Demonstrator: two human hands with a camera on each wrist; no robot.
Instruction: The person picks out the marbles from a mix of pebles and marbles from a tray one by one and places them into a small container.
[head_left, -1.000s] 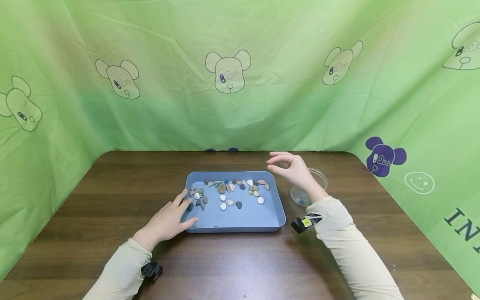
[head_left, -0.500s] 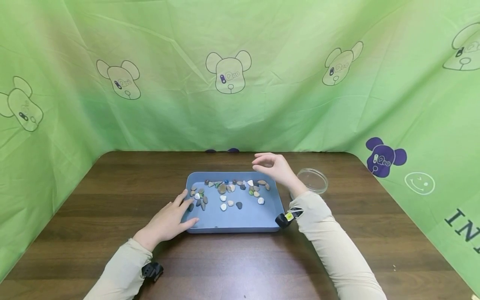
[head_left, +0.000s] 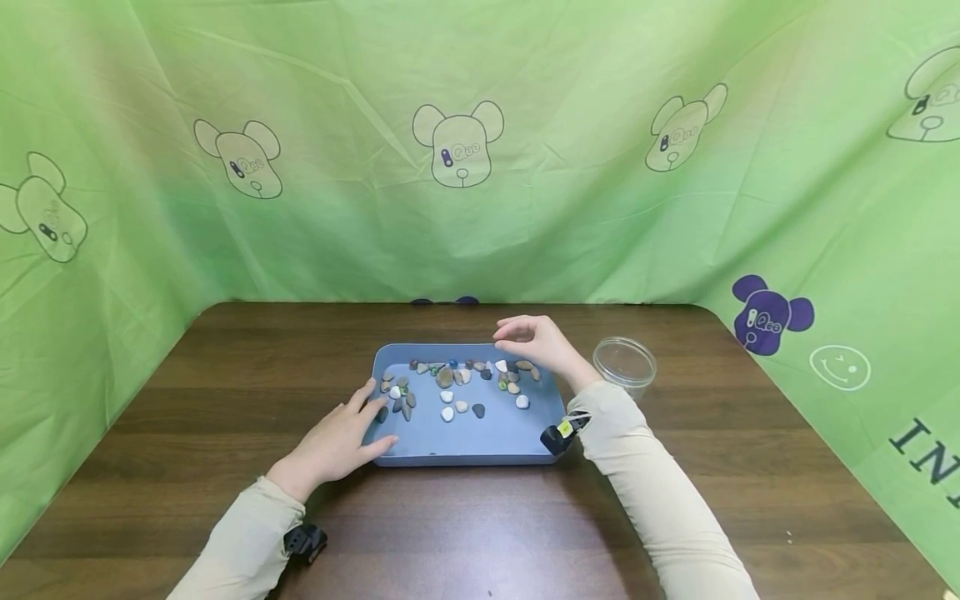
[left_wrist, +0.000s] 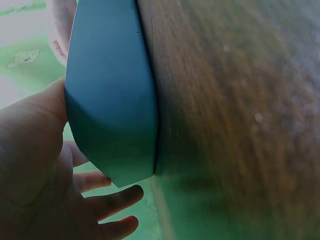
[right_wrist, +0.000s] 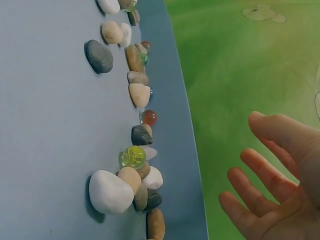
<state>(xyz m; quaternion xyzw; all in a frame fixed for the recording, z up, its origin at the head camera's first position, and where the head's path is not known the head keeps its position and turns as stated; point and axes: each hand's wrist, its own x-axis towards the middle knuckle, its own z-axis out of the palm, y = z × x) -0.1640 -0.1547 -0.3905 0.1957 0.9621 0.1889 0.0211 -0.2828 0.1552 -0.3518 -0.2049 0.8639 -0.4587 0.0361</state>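
A blue tray (head_left: 480,443) sits mid-table holding several pebbles (head_left: 446,396) and glass marbles (right_wrist: 133,157). My left hand (head_left: 341,437) rests against the tray's near left corner (left_wrist: 112,125), thumb along the front wall and fingers over the left rim. My right hand (head_left: 532,340) hovers above the tray's far right part with fingers loosely spread and nothing in it; in the right wrist view its fingers (right_wrist: 272,172) are open above the row of stones by the far wall. A clear plastic cup (head_left: 624,363) stands right of the tray.
Brown wooden table (head_left: 225,375) enclosed by green cloth walls (head_left: 480,167) on three sides. Bare tabletop lies left of, right of and in front of the tray.
My right hand has moved left from above the clear cup to over the tray's far right part. The left hand stayed at the tray corner.
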